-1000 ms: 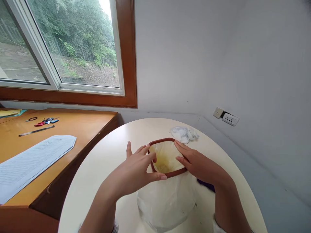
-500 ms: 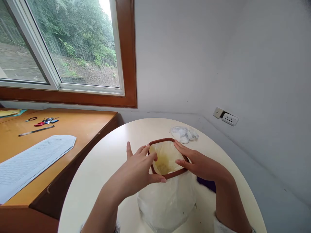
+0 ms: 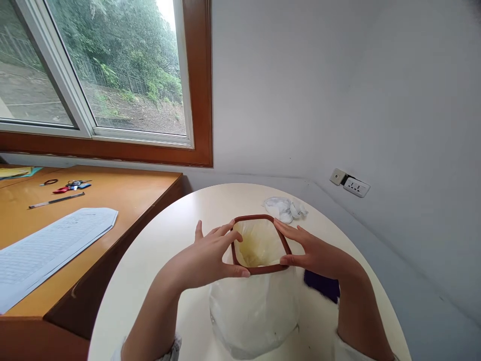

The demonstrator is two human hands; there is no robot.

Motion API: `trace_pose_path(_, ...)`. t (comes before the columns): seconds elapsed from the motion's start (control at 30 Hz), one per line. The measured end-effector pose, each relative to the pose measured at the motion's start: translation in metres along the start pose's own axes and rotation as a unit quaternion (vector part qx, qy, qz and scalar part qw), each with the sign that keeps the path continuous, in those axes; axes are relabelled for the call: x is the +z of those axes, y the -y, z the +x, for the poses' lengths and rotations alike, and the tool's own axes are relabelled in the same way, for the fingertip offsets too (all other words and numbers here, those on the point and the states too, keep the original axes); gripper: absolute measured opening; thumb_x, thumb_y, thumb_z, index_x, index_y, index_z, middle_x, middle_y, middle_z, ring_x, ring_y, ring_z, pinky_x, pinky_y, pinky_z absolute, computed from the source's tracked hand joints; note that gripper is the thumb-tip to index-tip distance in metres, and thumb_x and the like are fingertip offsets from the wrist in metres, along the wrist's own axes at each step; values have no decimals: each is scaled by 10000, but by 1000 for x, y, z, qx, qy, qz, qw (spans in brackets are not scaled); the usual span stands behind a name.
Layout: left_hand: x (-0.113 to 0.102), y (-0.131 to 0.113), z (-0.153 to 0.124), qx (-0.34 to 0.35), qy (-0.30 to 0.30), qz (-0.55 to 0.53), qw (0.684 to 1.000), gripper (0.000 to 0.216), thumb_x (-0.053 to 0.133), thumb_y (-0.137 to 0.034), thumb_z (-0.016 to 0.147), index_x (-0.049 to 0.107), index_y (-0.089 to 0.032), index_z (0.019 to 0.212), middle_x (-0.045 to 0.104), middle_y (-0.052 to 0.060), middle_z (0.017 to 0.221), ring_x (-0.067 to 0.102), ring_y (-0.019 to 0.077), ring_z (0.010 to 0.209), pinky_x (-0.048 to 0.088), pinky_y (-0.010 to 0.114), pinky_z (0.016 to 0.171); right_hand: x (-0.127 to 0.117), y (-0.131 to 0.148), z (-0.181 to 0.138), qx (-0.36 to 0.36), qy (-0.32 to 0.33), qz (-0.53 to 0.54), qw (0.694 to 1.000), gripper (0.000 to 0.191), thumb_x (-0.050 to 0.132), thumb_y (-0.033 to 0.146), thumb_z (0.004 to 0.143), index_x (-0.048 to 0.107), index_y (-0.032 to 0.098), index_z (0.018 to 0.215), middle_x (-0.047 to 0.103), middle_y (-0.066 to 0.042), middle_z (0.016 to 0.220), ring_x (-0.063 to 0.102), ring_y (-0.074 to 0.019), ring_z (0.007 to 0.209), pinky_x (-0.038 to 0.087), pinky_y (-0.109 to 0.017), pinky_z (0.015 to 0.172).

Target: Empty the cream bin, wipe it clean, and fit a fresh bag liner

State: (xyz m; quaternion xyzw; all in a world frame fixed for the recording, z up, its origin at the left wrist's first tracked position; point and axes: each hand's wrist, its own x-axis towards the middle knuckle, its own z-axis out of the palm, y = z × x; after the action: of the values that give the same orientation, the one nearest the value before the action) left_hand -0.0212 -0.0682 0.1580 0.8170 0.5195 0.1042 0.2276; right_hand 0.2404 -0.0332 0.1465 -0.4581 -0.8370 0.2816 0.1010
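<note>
A trash can point(image 3: 255, 313) lined with a translucent white bag stands on the round table, its mouth framed by a brown rim ring point(image 3: 265, 269). My left hand point(image 3: 205, 258) grips the ring at its left side, the thumb along the front edge and a bent finger reaching over into the opening. On the right side, my right hand point(image 3: 313, 253) holds the same ring, with the thumb at the near corner and the fingers at the far corner. Inside, the bag point(image 3: 259, 243) looks yellowish, and its bottom is hard to make out.
Behind the can lies a crumpled plastic bag point(image 3: 285, 208) on the cream table point(image 3: 158, 240). A dark purple item point(image 3: 321, 286) is partly hidden by my right forearm. The wooden desk point(image 3: 139, 185) at left holds papers point(image 3: 60, 250), a pen point(image 3: 56, 200) and keys point(image 3: 73, 186).
The rim ring has turned slightly and now sits more level, its front right corner a little lower. My right hand has shifted slightly right, and my left thumb has slid left along the front edge.
</note>
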Motion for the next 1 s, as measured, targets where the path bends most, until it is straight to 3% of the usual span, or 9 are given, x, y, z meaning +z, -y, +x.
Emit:
trace_pose_path(0.3, 2, 2, 1, -3, 6, -5, 1000, 619, 471, -675, 726, 379, -334, 1234, 348, 70, 1429, 419, 272, 1236, -88, 618, 1034, 1, -4, 1, 5, 1, 40, 999, 793, 562, 543, 763, 182, 315, 1420, 190, 12, 1496, 177, -270, 1367, 183, -456, 1112)
trace_pose_path(0.43, 5, 6, 2, -5, 2, -6, 1000, 757, 465, -682, 723, 224, -345, 1357, 320, 81, 1445, 373, 288, 1270, -73, 612, 1040, 0, -3, 1, -17, 18, 95, 995, 782, 569, 503, 774, 177, 313, 1424, 179, -2, 1501, 308, -258, 1318, 321, -411, 1060)
trace_pose_path(0.53, 6, 7, 2, -9, -1, -7, 1000, 861, 472, -674, 726, 85, -324, 1411, 396, 108, 1397, 392, 296, 1254, -38, 612, 1042, 0, -1, 0, -24, 26, 126, 991, 771, 558, 487, 788, 159, 322, 1426, 175, -10, 1504, 412, -236, 1253, 418, -361, 986)
trace_pose_path(0.77, 2, 3, 3, -11, 5, -12, 1000, 761, 438, -655, 760, 118, -385, 1395, 510, 70, 1301, 454, 309, 1186, 65, 615, 1027, -1, -4, 0, -15, 32, 118, 992, 765, 557, 495, 788, 158, 345, 1422, 136, -15, 1512, 529, -223, 1123, 471, -331, 904)
trace_pose_path(0.9, 2, 5, 4, -69, 6, -28, 997, 966, 481, -691, 704, -39, -315, 1426, 419, 121, 1377, 372, 335, 1240, 111, 581, 1025, 0, -13, 1, 0, 45, 119, 992, 804, 566, 524, 773, 118, 363, 1422, 75, -5, 1519, 558, -223, 1064, 472, -353, 903)
trace_pose_path(1.0, 3, 6, 5, -91, 8, -45, 995, 1038, 520, -677, 683, -115, -313, 1418, 353, 125, 1418, 349, 344, 1240, 223, 534, 993, 1, -17, 2, -11, 43, 115, 992, 829, 580, 529, 760, 111, 361, 1423, 65, -2, 1521, 521, -237, 1113, 465, -362, 919)
